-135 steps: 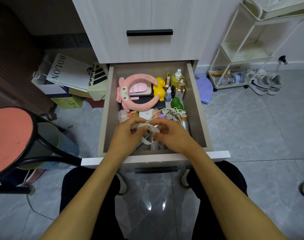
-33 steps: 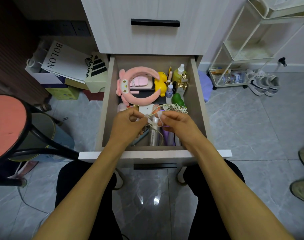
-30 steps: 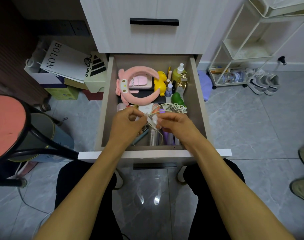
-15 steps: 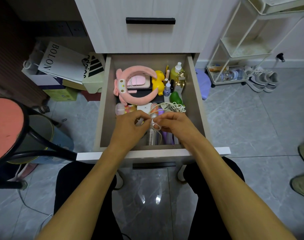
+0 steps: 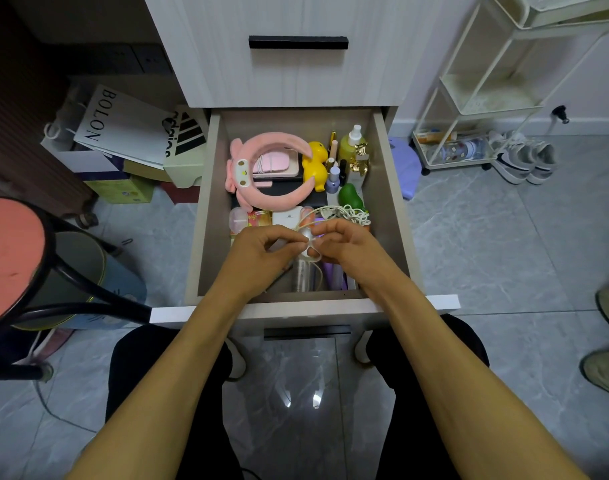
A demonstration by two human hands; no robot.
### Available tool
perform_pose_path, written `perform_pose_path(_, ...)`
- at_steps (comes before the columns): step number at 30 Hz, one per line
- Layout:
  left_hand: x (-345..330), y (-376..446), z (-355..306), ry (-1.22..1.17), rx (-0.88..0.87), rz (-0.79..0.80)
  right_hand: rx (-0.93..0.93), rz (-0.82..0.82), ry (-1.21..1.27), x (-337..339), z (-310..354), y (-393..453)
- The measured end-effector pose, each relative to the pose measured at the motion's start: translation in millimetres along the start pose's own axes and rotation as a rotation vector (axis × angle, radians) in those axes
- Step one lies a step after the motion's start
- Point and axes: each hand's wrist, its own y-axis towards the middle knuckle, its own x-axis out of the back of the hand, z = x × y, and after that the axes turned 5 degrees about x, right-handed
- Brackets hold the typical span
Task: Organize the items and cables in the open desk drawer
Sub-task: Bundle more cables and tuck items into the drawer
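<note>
Over the front half of the open drawer (image 5: 393, 188), our left hand (image 5: 261, 251) and right hand (image 5: 348, 247) both pinch the white cable (image 5: 310, 242), part-coiled; its tangled remainder (image 5: 351, 213) lies behind. Bottles and toys appear arranged; coiling seems unfinished.

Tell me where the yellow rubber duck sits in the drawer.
In the head view, the yellow rubber duck sits at the drawer's back, between the pink plush headband and the bottles on the right.
</note>
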Motion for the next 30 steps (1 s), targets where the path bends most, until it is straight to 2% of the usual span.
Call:
perform_pose_path(17, -1.8, -1.4, -3.0, 0.041, 0.005, 0.017, 0.019, -0.004, -0.006, 1.1, -0.7, 0.4)
perform_pose_path(22, -0.3, 3.9, -5.9, -0.01, 0.121, 0.058, 0.074, -0.006, -0.017, 2.9, 1.8, 0.1)
perform_pose_path(25, -2.2, 3.3, -7.4, 0.042, 0.128, 0.12, 0.09, -0.015, -0.029, 4.1, -0.3, -1.5)
perform_pose_path(30, 0.4, 2.6, -7.8, -0.008, 0.233, 0.184, 0.118, 0.037, -0.086, 3.7, 0.0, -4.0)
